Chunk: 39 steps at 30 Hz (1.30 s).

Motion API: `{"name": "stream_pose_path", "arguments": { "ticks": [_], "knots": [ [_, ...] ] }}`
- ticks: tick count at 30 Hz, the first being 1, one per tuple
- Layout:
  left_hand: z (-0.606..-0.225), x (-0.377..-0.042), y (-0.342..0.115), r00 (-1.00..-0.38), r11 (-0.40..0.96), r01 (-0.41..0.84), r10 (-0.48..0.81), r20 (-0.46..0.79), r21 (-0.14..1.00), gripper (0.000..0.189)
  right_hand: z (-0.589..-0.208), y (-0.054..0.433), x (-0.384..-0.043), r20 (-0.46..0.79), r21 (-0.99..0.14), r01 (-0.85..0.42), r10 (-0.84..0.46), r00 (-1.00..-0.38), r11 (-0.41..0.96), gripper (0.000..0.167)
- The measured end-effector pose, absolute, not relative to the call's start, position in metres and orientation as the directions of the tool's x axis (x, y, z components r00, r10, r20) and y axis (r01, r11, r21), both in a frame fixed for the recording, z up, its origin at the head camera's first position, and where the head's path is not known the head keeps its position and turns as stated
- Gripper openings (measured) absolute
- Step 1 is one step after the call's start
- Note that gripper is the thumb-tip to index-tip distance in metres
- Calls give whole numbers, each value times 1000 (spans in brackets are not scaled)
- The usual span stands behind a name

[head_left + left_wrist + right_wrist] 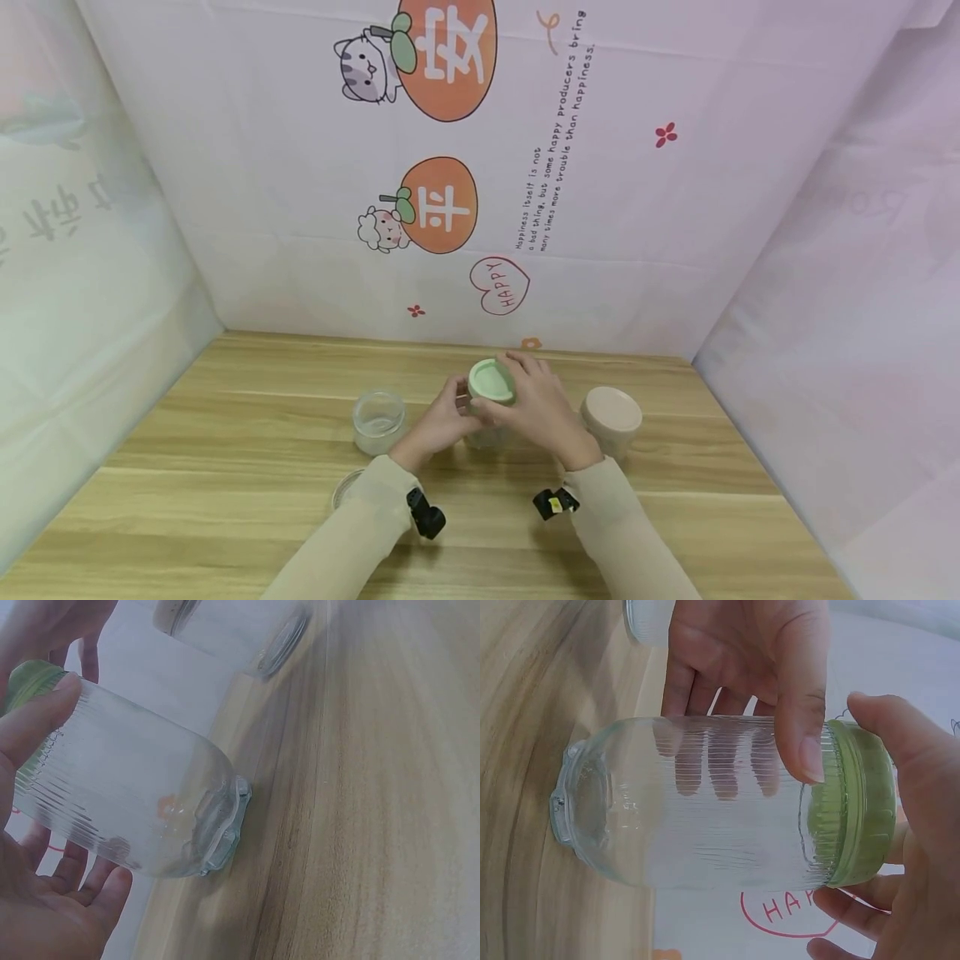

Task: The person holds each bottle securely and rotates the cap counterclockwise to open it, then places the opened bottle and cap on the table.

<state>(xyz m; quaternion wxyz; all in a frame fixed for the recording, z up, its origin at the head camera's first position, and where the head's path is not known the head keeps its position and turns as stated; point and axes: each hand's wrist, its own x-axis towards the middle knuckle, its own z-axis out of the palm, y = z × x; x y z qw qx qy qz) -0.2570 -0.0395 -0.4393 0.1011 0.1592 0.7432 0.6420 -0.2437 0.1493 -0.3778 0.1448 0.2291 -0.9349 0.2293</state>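
A clear ribbed glass jar (705, 840) with a green lid (492, 379) on its mouth is between both hands near the middle of the table. My left hand (442, 423) holds the jar's upper body, its thumb by the lid's lower edge and its fingers behind the glass. From the other side my right hand (543, 410) grips the lid by its rim, thumb and fingers on opposite sides. In the right wrist view the jar's footed glass base shows, close over the wooden tabletop. Nothing shows inside the jar.
To the left stands a short glass jar (378, 423) without a lid. A round clear-edged piece (343, 490) lies partly under the left sleeve. A jar with a beige lid (612, 409) is beside the right wrist. Printed cloth (600, 283) walls enclose the wooden table (247, 467).
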Motion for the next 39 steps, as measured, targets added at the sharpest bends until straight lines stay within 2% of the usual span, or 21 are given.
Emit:
{"name": "stream_pose_path", "arguments": {
  "ticks": [20,39],
  "knots": [
    [-436,-251,-36,-934,113,108,352,62,988,82,-369,147,-244,350,-293,-524,-420,-837,800,78],
    [-435,-251,-36,-943,116,75,332,33,990,90,-361,149,-249,397,-240,-565,-451,-799,790,77]
  ]
}}
